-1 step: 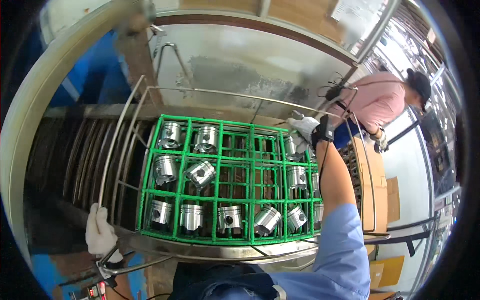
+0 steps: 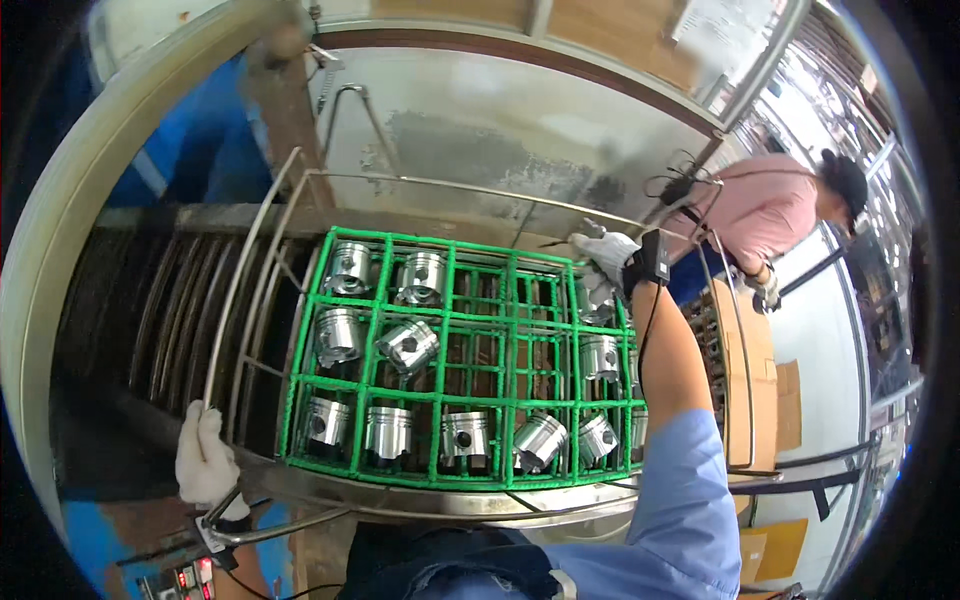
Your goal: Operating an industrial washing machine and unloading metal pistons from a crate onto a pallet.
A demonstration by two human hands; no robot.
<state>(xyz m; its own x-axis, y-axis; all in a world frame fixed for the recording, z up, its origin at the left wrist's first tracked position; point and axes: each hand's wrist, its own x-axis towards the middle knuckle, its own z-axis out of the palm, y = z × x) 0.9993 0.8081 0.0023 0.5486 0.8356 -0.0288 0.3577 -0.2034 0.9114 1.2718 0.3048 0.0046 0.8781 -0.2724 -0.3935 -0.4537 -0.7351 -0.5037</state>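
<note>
A rack of green-wrapped bars (image 2: 440, 345) lies before me, divided into square cells. Silvery metal pistons (image 2: 388, 432) sit in many cells, some upright and some tilted, like the tilted piston (image 2: 410, 345) in the middle row. My left hand (image 2: 207, 458), in a white glove, is closed around the bent metal rail (image 2: 232, 320) at the near left corner. My right hand (image 2: 606, 256), also gloved, reaches over the rack's far right corner beside a piston (image 2: 597, 302). Its fingers are curled near a thin dark tip; what they hold is unclear. My right forearm hides some right-hand cells.
A metal rail frame surrounds the rack. Dark slatted rollers (image 2: 170, 310) lie to the left, and a worn grey panel (image 2: 480, 130) stands behind. Another person in a pink shirt (image 2: 755, 205) stands at the right, near a cardboard box (image 2: 750, 370).
The rack, the rails and my left hand appear slightly farther right in the picture. Both hands keep their places against the rack and rail.
</note>
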